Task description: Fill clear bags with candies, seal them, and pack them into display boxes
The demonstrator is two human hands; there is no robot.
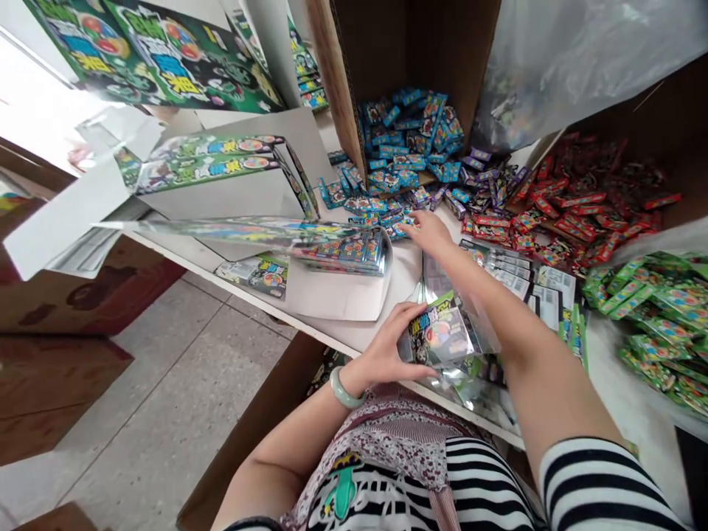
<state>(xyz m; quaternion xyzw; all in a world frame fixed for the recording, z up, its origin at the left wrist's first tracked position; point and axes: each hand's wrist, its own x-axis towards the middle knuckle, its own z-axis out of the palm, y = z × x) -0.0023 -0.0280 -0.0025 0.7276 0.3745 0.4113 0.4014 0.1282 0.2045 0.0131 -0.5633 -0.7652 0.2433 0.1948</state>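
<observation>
Currently, the left hand (381, 346) curls closed around a green-topped card packet (436, 332) above the bench (326, 332), while the right hand (428, 232) reaches out, fingers extended, to the heaped blue packets (406, 147); red packets (586, 206) and green packets (653, 317) lie in heaps nearby.

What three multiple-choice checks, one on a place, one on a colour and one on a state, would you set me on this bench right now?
1. Where is the right hand?
A. On the floor tiles
B. At the loose small packets on the table
C. On the green packets

2. What colour are the packets heaped in the rear carton?
A. Blue
B. Red
C. Green

3. What is the left hand doing?
A. Lying open on the table
B. Gripping the striped sleeve
C. Holding a card-backed packet

1 B: its fingers reach the packets' edge.
2 A: blue packets fill the carton's mouth.
3 C: the fingers wrap the packet's edge.
</observation>
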